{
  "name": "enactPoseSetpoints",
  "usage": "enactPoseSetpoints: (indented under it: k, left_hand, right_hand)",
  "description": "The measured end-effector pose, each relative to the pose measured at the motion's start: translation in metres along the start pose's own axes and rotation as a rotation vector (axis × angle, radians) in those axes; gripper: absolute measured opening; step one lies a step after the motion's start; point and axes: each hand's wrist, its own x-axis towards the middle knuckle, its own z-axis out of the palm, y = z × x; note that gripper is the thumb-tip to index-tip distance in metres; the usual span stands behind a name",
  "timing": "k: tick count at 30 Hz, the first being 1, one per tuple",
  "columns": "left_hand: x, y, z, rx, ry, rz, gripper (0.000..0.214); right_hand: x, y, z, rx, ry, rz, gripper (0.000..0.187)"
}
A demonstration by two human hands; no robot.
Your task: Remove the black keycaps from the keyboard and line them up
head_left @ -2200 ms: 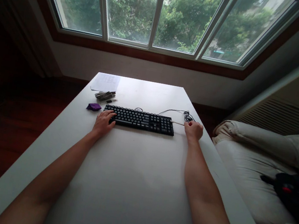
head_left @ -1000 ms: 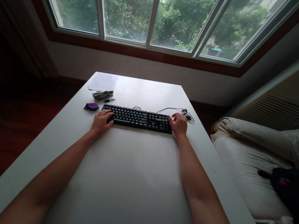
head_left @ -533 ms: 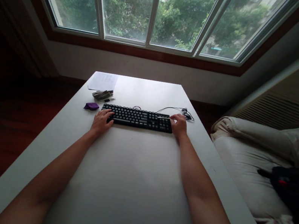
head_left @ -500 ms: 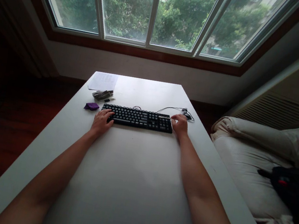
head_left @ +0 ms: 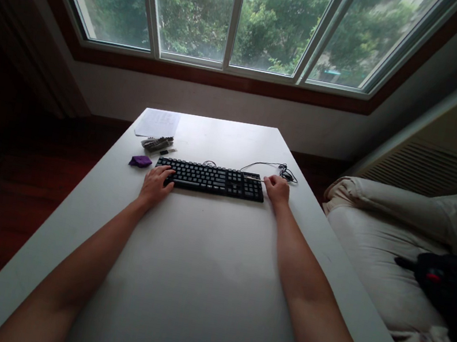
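A black keyboard (head_left: pixel 205 178) lies flat across the white table. My left hand (head_left: pixel 157 182) grips its left end, fingers over the leftmost keys and thumb at the front edge. At the other end, my right hand (head_left: pixel 276 191) pinches a thin pale stick (head_left: pixel 254 179), like a cotton swab. The stick points left over the upper keys of the number pad; whether its tip touches them I cannot tell. Left of the keyboard sits a crumpled purple cloth (head_left: pixel 140 161). Behind that is a clear bag of small grey items (head_left: pixel 156 144), their kind unclear.
The keyboard's black cable (head_left: pixel 285 172) is bunched behind my right hand. A printed paper sheet (head_left: pixel 157 124) lies at the table's far left corner. To the right stands a pale sofa (head_left: pixel 375 260) with a dark bag (head_left: pixel 454 290) on it. A window (head_left: pixel 236 20) is ahead.
My right hand has shifted slightly to the right with the stick, staying over the number pad side. My left hand and the keyboard look the same.
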Motion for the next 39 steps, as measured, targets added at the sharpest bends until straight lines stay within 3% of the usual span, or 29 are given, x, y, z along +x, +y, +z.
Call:
enactPoseSetpoints:
  k: [11,16,23,29,35,39]
  left_hand:
    - [0.0,-0.001,0.0,-0.003,0.002,0.013,0.043]
    - [0.0,-0.001,0.0,-0.007,0.003,0.014,0.043]
    - [0.0,0.0,-0.001,-0.009,-0.01,0.003,0.043]
    - [0.0,0.001,-0.001,-0.009,-0.009,-0.003,0.043]
    - [0.0,0.001,-0.002,-0.017,-0.012,-0.004,0.043]
    - [0.0,0.0,-0.001,-0.013,-0.002,0.001,0.043]
  right_hand:
    - [0.002,0.016,-0.019,-0.162,0.169,0.085,0.02]
    - [0.003,0.007,-0.013,-0.167,0.116,-0.018,0.021]
    - [0.004,0.021,-0.02,-0.126,0.113,0.078,0.021]
    - [0.005,0.003,-0.009,-0.128,0.089,-0.06,0.023]
    - [0.005,0.016,-0.018,-0.117,0.128,-0.016,0.021]
    - [0.001,0.0,-0.016,-0.109,0.116,-0.055,0.023]
